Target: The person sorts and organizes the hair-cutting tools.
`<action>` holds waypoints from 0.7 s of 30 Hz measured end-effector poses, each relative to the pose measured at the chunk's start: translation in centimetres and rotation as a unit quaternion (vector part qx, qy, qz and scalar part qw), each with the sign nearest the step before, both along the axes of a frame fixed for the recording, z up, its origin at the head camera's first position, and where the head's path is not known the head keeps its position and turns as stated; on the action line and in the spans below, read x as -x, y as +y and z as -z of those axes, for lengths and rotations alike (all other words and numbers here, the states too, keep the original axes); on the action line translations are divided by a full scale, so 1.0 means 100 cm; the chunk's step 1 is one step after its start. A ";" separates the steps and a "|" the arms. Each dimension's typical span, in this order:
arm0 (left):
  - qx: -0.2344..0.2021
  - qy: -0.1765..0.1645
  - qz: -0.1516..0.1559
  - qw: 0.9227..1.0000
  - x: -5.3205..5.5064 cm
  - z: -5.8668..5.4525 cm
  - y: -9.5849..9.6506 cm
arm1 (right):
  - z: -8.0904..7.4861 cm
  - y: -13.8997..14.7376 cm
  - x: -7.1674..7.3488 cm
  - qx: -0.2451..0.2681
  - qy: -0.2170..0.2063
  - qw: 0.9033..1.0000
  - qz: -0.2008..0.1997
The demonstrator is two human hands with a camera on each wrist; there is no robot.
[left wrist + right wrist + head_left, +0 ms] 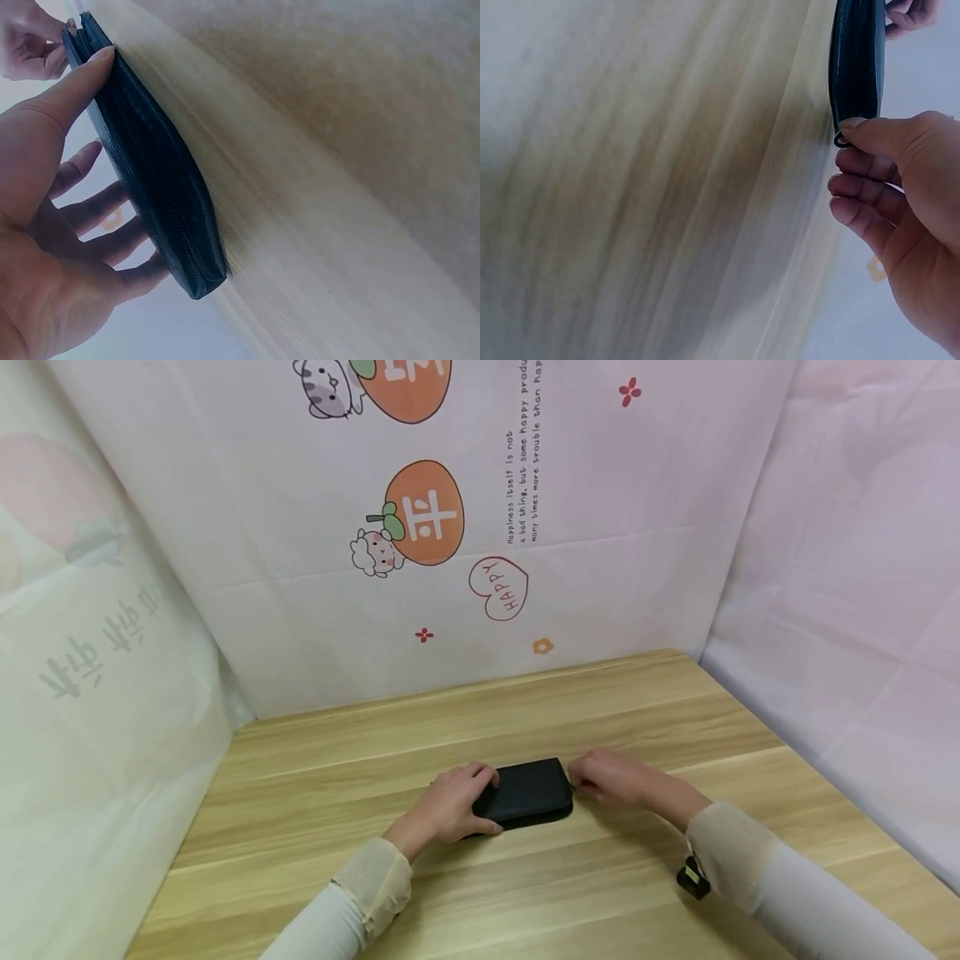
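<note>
A black zippered case lies flat on the wooden table, its long side toward me. My left hand grips its left end, thumb along the near side and fingers over the top. In the left wrist view the zipper runs along the side of the case under the thumb. At the right end, my right hand pinches the small zipper pull between thumb and index finger. The other fingers of that hand are bent below it in the right wrist view.
The wood-grain table meets a printed white cloth at the back, with more cloth hanging at both sides. A small black device hangs at the right sleeve's cuff.
</note>
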State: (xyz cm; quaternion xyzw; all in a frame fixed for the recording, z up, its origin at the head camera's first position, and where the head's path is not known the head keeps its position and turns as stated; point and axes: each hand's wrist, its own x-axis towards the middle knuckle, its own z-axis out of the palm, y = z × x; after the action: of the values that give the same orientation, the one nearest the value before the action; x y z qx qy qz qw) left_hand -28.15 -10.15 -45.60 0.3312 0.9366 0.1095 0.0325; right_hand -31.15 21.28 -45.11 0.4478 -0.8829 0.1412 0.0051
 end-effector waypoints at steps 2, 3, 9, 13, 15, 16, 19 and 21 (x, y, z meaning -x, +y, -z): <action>-0.003 0.001 0.003 1.000 0.000 0.000 0.000 | 0.000 -0.001 -0.002 0.003 0.002 1.000 -0.005; -0.005 0.002 0.004 1.000 0.000 0.000 0.000 | 0.000 -0.001 -0.003 0.005 0.002 1.000 -0.007; -0.009 0.004 0.009 1.000 0.001 0.000 0.000 | 0.000 -0.002 -0.004 -0.002 0.005 1.000 -0.009; -0.010 0.007 0.010 1.000 0.003 -0.001 -0.002 | 0.001 -0.003 -0.004 -0.012 -0.003 1.000 0.000; -0.011 0.008 0.009 1.000 0.005 -0.001 -0.002 | 0.000 -0.004 -0.004 -0.012 -0.004 1.000 0.004; -0.009 0.008 0.008 1.000 0.006 -0.002 -0.003 | 0.000 -0.005 -0.004 -0.011 -0.005 1.000 0.005; -0.009 0.006 0.009 1.000 0.008 -0.001 -0.003 | 0.000 -0.006 -0.006 -0.011 -0.008 1.000 0.005; -0.007 0.003 0.010 1.000 0.008 0.001 -0.004 | 0.001 -0.008 -0.008 -0.016 -0.011 1.000 0.005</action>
State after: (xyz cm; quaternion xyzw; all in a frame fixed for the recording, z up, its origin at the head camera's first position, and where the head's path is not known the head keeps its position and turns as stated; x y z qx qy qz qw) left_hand -28.97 -10.54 -45.72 0.3410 0.9326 0.1152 0.0285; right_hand -30.33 20.53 -45.20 0.4416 -0.8873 0.1324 -0.0108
